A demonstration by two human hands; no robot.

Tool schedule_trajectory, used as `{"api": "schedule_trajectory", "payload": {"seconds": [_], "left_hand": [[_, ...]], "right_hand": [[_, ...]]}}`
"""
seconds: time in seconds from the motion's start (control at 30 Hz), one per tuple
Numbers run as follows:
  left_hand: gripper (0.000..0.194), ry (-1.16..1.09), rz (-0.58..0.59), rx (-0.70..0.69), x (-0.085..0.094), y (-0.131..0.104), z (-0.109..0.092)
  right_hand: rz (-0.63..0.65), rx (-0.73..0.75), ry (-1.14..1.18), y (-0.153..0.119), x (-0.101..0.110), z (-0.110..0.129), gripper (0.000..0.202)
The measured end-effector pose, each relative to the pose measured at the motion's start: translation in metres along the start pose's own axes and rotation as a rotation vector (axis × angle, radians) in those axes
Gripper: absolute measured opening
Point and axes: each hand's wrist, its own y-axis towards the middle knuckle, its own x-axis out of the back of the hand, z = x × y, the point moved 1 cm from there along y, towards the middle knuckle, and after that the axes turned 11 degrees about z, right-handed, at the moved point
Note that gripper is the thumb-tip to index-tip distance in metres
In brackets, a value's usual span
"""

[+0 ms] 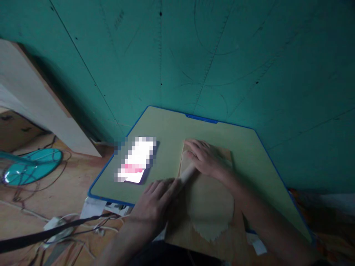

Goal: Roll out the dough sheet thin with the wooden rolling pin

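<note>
A thin sheet of pale dough [212, 205] with a ragged near edge lies on a wooden board [177, 234]. Across its left part, a light rolling pin [188, 174] runs slantwise between my two hands. My left hand [155, 199] presses on the pin's near-left end, fingers closed over it. On the far-right end rests my right hand [203, 157], curled over the pin, with its fingertips near the board's far edge. Both hands hide the ends of the pin.
The board rests on a pale folding table [166, 125] with a blue rim, against a green wall [177, 55]. A lit phone [138, 159], partly pixelated, lies left. On the floor are cables, a power strip [58, 229] and a round turquoise base [36, 166]. A panel [41, 85] leans left.
</note>
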Motion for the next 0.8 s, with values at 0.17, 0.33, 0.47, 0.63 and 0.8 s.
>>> {"api": "schedule_trajectory", "payload": {"seconds": [0.17,0.33,0.47,0.63,0.8], "left_hand": [[0.051,0.002,0.027,-0.047,-0.009,-0.001,-0.004],[0.057,-0.006,-0.032,0.043,-0.008,-0.006,0.004],[0.059,-0.007,-0.041,0.082,-0.007,-0.01,0.008],[0.058,0.047,-0.014,0.126,-0.008,-0.015,0.014],[0.065,0.01,0.023,0.108,-0.009,-0.012,0.007]], "right_hand": [[0.037,-0.03,-0.093,0.03,-0.002,0.015,0.048],[0.015,-0.036,-0.079,0.054,-0.003,0.022,0.048],[-0.024,-0.035,-0.058,0.069,-0.006,0.025,0.043],[-0.018,-0.092,-0.082,0.081,-0.01,0.032,0.039],[-0.01,-0.064,-0.078,0.064,-0.005,0.029,0.039]]}}
